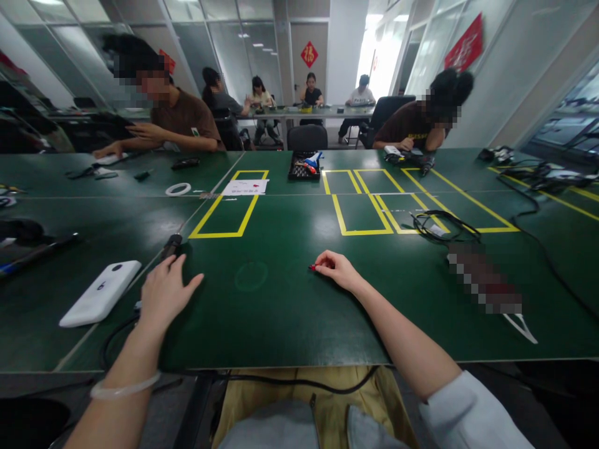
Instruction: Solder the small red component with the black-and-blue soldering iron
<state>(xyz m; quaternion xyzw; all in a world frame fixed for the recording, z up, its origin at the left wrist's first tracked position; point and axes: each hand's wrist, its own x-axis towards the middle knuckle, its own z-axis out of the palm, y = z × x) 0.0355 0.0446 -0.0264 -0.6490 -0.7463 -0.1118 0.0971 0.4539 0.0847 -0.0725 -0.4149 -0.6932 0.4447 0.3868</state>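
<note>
Your right hand (337, 269) pinches red piece (312, 267); your left hand (163, 290) splayed loose over black tool (173, 244), white device (100, 294) farther left.

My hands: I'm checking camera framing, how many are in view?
2: your left hand, right of the white device; your right hand, pinching a small red piece.
</note>
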